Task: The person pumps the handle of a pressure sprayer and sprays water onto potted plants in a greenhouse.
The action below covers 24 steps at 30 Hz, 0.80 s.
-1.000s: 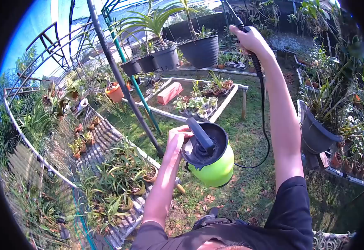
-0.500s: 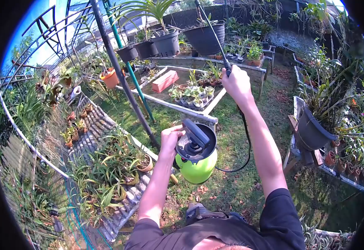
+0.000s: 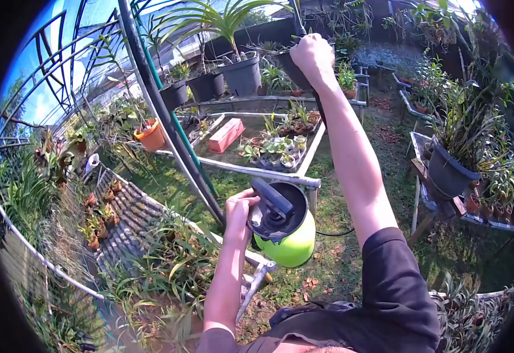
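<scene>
My right hand (image 3: pixel 314 57) is raised and wrapped around the black spray wand (image 3: pixel 297 20), which points up past the top edge of the view. Lower down, my left hand (image 3: pixel 239 207) grips the pump sprayer at its side, by the black funnel-shaped top. The sprayer has a lime-green tank (image 3: pixel 291 246) and a black pump handle (image 3: pixel 273 199); it hangs tilted in front of my body. A black hose (image 3: pixel 334 233) runs from the tank to the right and passes behind my right arm. Just beyond my right hand is a hanging black pot (image 3: pixel 295 69), partly covered by it.
Hanging grey pots (image 3: pixel 241 76) with long-leaved plants are ahead, beside a dark metal pole (image 3: pixel 151 88). A mesh bench (image 3: pixel 221 159) carries small pots and a red block (image 3: pixel 227 135). Plants on corrugated sheets (image 3: pixel 129 207) line the left; a large dark pot (image 3: pixel 449 172) stands right.
My right hand has moved up and slightly left with the spray wand, now in front of the hanging pot. The sprayer has shifted slightly right and down. The camera view has also shifted.
</scene>
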Each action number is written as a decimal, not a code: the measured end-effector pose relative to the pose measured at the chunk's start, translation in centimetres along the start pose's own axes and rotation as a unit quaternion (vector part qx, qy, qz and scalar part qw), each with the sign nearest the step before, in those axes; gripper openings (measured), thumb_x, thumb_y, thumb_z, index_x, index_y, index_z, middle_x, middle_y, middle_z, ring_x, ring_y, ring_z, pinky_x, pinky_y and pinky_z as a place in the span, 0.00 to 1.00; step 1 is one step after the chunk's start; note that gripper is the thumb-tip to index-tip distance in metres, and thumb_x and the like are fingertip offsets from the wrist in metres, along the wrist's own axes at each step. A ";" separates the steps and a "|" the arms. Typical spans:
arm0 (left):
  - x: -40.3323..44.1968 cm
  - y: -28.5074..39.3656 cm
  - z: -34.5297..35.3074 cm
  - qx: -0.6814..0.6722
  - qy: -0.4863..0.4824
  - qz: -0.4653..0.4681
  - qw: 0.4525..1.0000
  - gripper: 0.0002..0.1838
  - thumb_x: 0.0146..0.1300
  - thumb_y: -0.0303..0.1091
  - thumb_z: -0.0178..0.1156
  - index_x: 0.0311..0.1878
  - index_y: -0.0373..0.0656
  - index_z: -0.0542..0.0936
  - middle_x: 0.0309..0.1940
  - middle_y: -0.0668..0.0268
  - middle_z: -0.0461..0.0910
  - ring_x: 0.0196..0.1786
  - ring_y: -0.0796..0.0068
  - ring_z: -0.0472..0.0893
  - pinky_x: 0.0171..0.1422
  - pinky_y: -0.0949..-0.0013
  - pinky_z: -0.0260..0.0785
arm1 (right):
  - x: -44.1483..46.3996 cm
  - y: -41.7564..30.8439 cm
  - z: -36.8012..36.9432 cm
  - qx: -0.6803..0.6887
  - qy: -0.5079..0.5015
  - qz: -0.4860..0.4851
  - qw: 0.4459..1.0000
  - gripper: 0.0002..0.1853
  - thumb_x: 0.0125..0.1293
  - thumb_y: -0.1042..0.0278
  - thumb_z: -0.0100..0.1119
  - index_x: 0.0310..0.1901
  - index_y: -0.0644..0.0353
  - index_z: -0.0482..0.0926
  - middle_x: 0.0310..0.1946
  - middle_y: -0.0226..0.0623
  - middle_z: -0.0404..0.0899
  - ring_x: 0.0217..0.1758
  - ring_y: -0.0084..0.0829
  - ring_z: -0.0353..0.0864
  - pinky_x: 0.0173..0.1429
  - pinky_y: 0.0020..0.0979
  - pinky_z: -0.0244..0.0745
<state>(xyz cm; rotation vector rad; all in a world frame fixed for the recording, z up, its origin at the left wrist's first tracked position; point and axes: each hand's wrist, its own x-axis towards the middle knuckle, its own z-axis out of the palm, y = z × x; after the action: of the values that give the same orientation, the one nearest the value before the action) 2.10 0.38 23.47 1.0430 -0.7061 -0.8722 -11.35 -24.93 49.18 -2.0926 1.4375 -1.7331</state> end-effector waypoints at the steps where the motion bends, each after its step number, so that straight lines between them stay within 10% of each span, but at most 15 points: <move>1: 0.8 0.9 -1.1 0.011 -0.002 0.002 1.000 0.19 0.53 0.14 0.53 0.50 0.25 0.81 0.40 0.55 0.85 0.37 0.70 0.85 0.46 0.73 0.78 | 0.7 -0.8 0.8 -0.006 0.011 0.005 1.000 0.15 0.56 0.65 0.63 0.40 0.67 0.83 0.45 0.49 0.85 0.52 0.45 0.85 0.55 0.38 0.80; 16: 8.3 2.2 -10.8 0.009 -0.067 -0.016 0.998 0.18 0.54 0.14 0.58 0.50 0.25 0.82 0.41 0.54 0.86 0.39 0.72 0.85 0.47 0.75 0.78 | -1.3 -6.5 1.2 -0.184 -0.045 0.056 0.980 0.19 0.60 0.59 0.61 0.47 0.64 0.85 0.49 0.44 0.85 0.54 0.41 0.85 0.55 0.39 0.80; 24: 8.8 0.4 -10.9 -0.004 -0.059 -0.060 0.996 0.18 0.54 0.14 0.57 0.50 0.26 0.82 0.38 0.57 0.86 0.34 0.73 0.85 0.42 0.74 0.78 | -4.1 -2.6 11.8 -0.011 -0.148 0.017 0.989 0.21 0.61 0.56 0.57 0.42 0.71 0.82 0.41 0.59 0.84 0.49 0.52 0.84 0.57 0.44 0.79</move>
<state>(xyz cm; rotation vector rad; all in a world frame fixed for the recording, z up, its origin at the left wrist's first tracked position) 15.60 -2.52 20.79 1.0402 -0.7442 -1.0463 -0.11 -26.38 43.40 -2.2074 1.4007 -1.3293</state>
